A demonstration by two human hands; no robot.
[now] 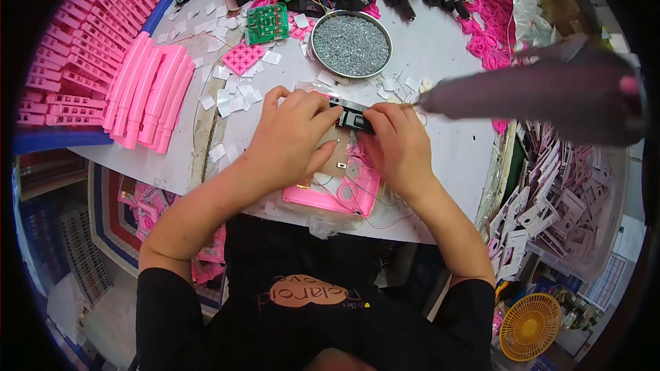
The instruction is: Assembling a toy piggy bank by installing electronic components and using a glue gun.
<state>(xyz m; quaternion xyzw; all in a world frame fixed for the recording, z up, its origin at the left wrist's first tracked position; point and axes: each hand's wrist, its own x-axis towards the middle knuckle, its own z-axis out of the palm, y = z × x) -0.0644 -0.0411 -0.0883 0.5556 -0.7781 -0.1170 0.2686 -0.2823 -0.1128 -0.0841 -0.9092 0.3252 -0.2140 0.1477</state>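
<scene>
A pink plastic housing (pixel 328 198) lies on the table in front of me, with thin wires and a flat tan-grey piece (pixel 331 163) inside it. At its far end sits a black mechanism part (pixel 354 118) with a silvery strip. My left hand (pixel 292 134) grips the part's left end between bent fingers, its thumb hanging over the housing. From the other side my right hand (pixel 404 151) presses its fingertips on the right end. The fingers hide part of the mechanism and of the housing's far edge.
A round tin of small screws (pixel 351 45) stands beyond my hands. Green circuit boards (pixel 267 23) and white squares (pixel 230 99) lie left of it. A dark, blurred screwdriver-like tool (pixel 536 93) hangs at right. Pink parts (pixel 148 93) are stacked left; a bin of flat parts (pixel 570 213) stands right.
</scene>
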